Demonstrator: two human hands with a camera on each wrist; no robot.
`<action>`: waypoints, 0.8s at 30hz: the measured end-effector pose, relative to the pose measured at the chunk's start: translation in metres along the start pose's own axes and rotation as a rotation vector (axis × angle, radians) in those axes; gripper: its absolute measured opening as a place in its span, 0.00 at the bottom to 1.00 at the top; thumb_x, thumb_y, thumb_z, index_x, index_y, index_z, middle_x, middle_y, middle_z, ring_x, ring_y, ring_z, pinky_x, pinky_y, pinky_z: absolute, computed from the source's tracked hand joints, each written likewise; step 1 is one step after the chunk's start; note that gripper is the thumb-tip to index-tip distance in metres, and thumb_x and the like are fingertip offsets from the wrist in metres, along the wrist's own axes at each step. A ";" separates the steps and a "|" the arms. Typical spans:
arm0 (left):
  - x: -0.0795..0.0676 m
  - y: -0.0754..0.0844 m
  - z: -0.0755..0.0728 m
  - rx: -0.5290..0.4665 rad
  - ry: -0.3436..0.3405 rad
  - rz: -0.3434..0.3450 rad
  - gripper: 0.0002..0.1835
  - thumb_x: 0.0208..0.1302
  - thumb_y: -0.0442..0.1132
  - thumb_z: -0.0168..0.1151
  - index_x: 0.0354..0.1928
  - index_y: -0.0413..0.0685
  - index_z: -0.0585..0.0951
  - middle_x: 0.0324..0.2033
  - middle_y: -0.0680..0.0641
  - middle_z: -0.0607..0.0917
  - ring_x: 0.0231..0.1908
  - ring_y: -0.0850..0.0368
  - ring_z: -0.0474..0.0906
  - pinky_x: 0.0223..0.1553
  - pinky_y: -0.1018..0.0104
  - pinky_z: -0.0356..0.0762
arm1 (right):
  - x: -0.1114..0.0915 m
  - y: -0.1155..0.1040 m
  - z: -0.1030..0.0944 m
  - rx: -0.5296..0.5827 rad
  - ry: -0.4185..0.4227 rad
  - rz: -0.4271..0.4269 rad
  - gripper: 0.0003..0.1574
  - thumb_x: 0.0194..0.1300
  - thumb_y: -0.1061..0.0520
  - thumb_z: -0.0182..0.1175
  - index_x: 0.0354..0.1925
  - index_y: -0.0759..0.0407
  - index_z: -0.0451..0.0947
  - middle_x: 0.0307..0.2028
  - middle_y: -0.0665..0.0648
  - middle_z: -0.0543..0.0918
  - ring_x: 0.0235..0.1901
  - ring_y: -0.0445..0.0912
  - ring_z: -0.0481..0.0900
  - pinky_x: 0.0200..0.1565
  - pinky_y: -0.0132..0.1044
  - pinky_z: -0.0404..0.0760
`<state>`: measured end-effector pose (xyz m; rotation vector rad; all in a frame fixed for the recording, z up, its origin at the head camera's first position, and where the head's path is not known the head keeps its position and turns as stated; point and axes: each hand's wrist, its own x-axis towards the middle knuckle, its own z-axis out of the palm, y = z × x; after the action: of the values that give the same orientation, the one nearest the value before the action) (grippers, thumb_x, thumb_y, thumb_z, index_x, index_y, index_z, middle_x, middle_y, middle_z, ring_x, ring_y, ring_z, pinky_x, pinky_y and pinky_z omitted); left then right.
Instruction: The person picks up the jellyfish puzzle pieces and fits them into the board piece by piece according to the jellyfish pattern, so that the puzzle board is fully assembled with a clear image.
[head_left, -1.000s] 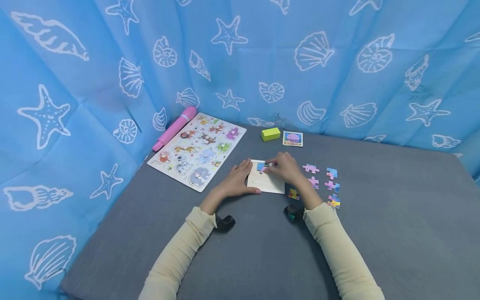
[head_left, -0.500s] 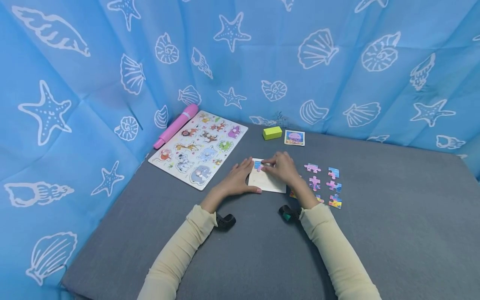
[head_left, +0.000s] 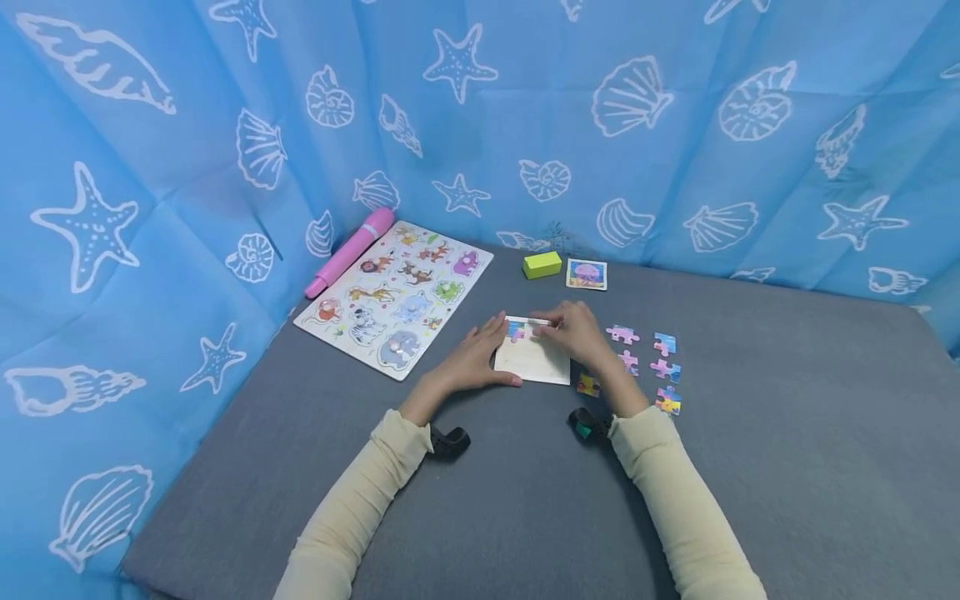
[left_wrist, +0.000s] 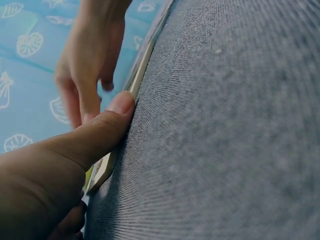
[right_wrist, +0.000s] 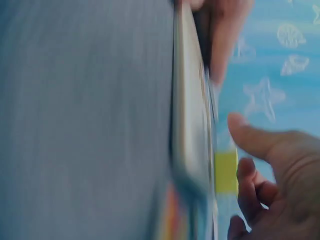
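A small pale wooden puzzle tray [head_left: 531, 365] lies flat, with a blue-and-pink jigsaw piece [head_left: 516, 331] in its far left corner. My left hand [head_left: 471, 360] holds the tray's left side, thumb along the near edge, fingers at the far left corner. In the left wrist view that thumb presses against the tray's edge [left_wrist: 104, 172]. Over the tray's far right part is my right hand [head_left: 583, 335]. Its thumb and fingers stand apart with nothing between them in the right wrist view, where the tray [right_wrist: 192, 125] is blurred.
Several loose jigsaw pieces [head_left: 665, 369] lie right of the tray; a yellow one [head_left: 588, 385] sits at its near right corner. Behind are a lime-green block [head_left: 542, 265] and a jellyfish picture card [head_left: 587, 274]. An animal peg board [head_left: 397, 300] and pink tube [head_left: 351, 252] lie left.
My right hand pressed at the blue-and-pink piece in the tray's corner, then drew back to the right, leaving the piece there. My left hand kept its hold on the tray.
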<state>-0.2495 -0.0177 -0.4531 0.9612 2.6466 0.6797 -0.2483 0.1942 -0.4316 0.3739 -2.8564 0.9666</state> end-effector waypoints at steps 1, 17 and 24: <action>0.000 0.000 0.000 -0.008 0.000 0.013 0.56 0.51 0.61 0.63 0.71 0.43 0.43 0.72 0.45 0.41 0.72 0.53 0.37 0.71 0.51 0.38 | -0.003 0.005 -0.006 0.004 0.005 0.000 0.19 0.57 0.57 0.64 0.47 0.62 0.81 0.26 0.61 0.77 0.27 0.48 0.66 0.30 0.37 0.64; 0.000 -0.002 0.000 0.008 -0.045 0.092 0.49 0.59 0.60 0.57 0.72 0.45 0.43 0.72 0.48 0.42 0.72 0.54 0.35 0.71 0.50 0.36 | -0.052 0.071 -0.074 -0.014 0.019 0.289 0.23 0.59 0.54 0.62 0.50 0.67 0.78 0.31 0.62 0.72 0.30 0.49 0.64 0.29 0.37 0.61; -0.001 -0.002 0.001 0.012 -0.045 0.091 0.49 0.59 0.59 0.57 0.72 0.44 0.43 0.72 0.46 0.42 0.72 0.54 0.35 0.71 0.51 0.36 | -0.056 0.077 -0.073 -0.009 -0.019 0.331 0.25 0.58 0.54 0.63 0.52 0.65 0.77 0.39 0.68 0.75 0.36 0.54 0.70 0.34 0.38 0.66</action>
<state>-0.2491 -0.0190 -0.4549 1.0933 2.5835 0.6549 -0.2132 0.3090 -0.4286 -0.0965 -2.9977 1.0001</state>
